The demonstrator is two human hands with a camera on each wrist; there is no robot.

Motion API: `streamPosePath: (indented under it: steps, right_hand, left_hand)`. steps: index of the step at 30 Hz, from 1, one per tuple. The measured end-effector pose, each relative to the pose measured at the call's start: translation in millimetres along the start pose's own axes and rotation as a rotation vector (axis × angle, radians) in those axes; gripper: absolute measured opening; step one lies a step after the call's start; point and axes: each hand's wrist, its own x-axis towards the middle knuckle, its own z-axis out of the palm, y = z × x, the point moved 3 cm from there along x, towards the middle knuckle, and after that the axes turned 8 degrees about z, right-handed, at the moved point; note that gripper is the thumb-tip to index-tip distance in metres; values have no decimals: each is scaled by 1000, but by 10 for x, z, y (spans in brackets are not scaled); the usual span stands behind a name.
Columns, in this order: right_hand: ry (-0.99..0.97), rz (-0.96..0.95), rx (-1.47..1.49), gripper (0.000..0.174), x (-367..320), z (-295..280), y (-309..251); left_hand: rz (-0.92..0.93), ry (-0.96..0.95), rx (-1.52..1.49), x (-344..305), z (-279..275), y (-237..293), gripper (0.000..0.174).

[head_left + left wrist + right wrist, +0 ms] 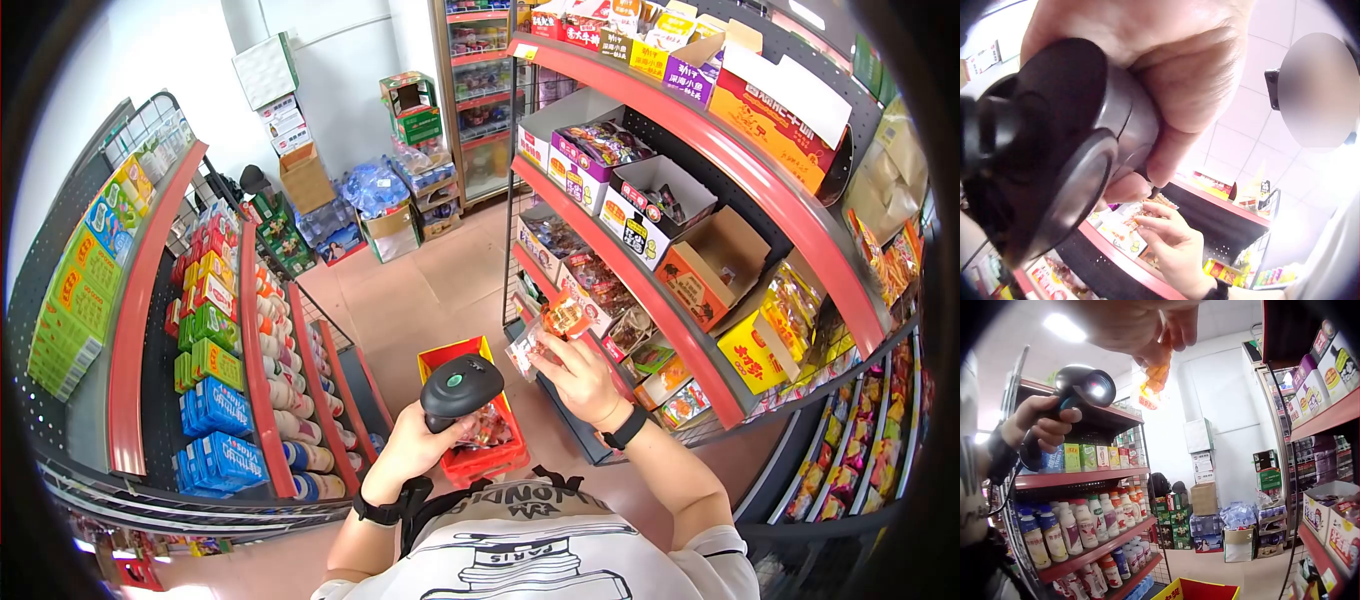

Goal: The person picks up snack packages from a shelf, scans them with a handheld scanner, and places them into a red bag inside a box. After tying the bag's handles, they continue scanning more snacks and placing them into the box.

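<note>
A black handheld scanner (461, 388) is gripped in my left hand (418, 444), fingers curled round its handle. The right wrist view shows the scanner (1085, 385) with its front lit. My right hand (580, 382) pinches a small orange snack packet (566, 316) by its clear end, beside the right-hand shelves. In the right wrist view the packet (1157, 374) hangs from my fingertips. Below the scanner, a red and yellow basket (484, 462) on the floor holds several packets.
Shelves with drink bottles and cartons (215, 400) stand on the left. Tiered shelves (640, 240) with open snack boxes rise on the right. Wrapped bottles (375, 188), stacked cartons and a glass-door fridge (480, 100) stand at the back, beyond the tiled aisle (450, 270).
</note>
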Motion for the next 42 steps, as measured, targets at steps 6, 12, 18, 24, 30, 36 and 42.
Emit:
streamPosePath:
  steps: [6,12,18,24,30,36,42]
  right_hand:
    - [-18,-6,-10,25,-23,61,-3]
    - [19,33,53,31,-39,109,15]
    - [-22,76,17,27,-80,128,36]
    - [-17,66,1,26,-103,136,27]
    - [38,30,34,31,-90,133,-2]
    - [-11,45,-13,27,-112,151,-23]
    - [-2,55,-3,26,-124,160,-12]
  left_hand:
    - [2,-21,-25,-17,7,40,18]
    - [-24,3,-35,-65,-44,-20,17]
    - [-31,5,-6,-110,-76,-100,17]
    - [-31,-17,3,-133,-87,-121,20]
    - [-25,-40,7,-145,-83,-135,19]
    - [-46,-40,13,-161,-93,-171,20]
    - [-34,17,-24,-164,-85,-166,18]
